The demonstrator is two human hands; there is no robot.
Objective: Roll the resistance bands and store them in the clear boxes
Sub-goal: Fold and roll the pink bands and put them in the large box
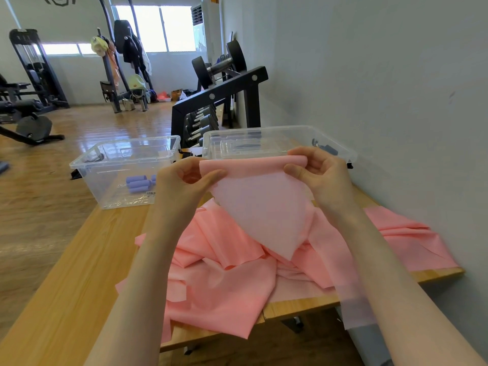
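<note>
— Where's the band being worked?

— The pink resistance band [260, 207] is held up above the bench [66, 281]. The left hand [184, 180] pinches its top left corner, thumb and fingers clamped on it. The right hand [319, 173] grips the top right corner, fingers curled over a small rolled edge. Its lower end droops into the pile of pink bands [221, 281].

— Any open room?

— Bare wood on the left; the pile spills over the near edge and lies against the wall [383, 88] on the right.

— The boxes?

— Left clear box [105, 165] holds purple rolled bands [138, 183]. The right clear box [277, 140] sits behind the hands; its contents are hard to make out.
</note>
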